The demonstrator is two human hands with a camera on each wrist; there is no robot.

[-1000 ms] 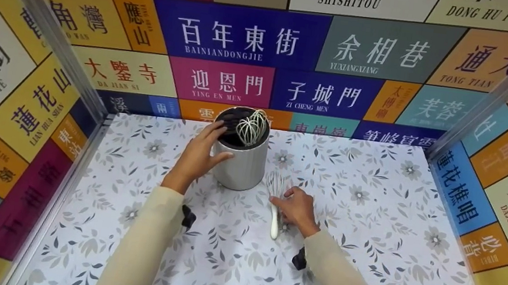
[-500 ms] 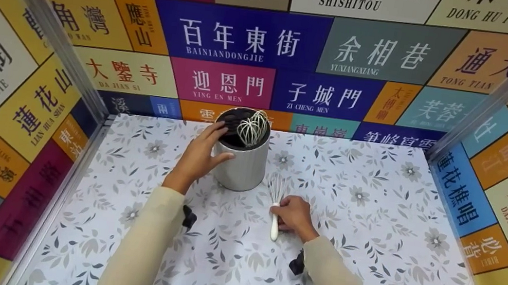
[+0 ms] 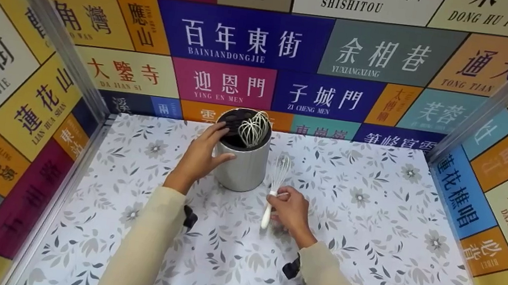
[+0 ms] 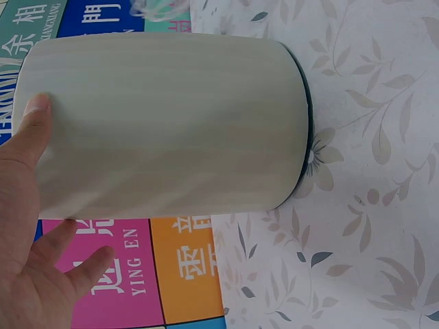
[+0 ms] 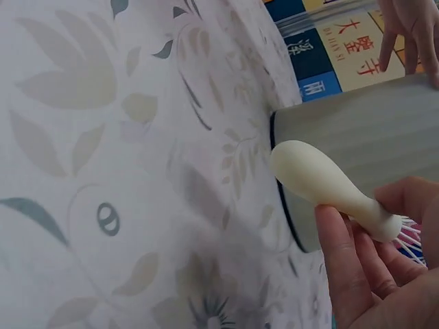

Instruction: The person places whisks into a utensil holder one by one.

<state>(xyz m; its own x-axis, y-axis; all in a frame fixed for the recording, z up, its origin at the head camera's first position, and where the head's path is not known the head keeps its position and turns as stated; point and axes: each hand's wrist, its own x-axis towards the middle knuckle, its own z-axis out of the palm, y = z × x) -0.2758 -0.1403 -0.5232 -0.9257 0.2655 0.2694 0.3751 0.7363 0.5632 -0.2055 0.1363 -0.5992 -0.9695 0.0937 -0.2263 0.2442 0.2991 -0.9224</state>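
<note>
In the head view my left hand point(image 3: 198, 155) rests against a grey-white cylindrical utensil holder point(image 3: 242, 173) with a dark inside. Its thumb lies on the wall and its fingers reach along the left side of the rim, spread and fairly straight in the left wrist view. A cream wire whisk head point(image 3: 253, 130) sticks up from the holder beside dark utensil tops point(image 3: 233, 121), whose kind I cannot tell. My right hand point(image 3: 291, 211) pinches a small whisk point(image 5: 315, 175) at the neck between thumb and fingers. Its cream handle points down and its wires point up, right of the holder.
A white tabletop point(image 3: 352, 253) with a grey floral print lies under everything. Behind it and on both sides rise panels point(image 3: 243, 35) of colourful lettering. Clear corner posts point(image 3: 494, 110) stand at left and right.
My right hand shifts its grip down from the wires to the neck of the small whisk, then lifts and tilts it, handle end toward the left. My left hand stays at the holder.
</note>
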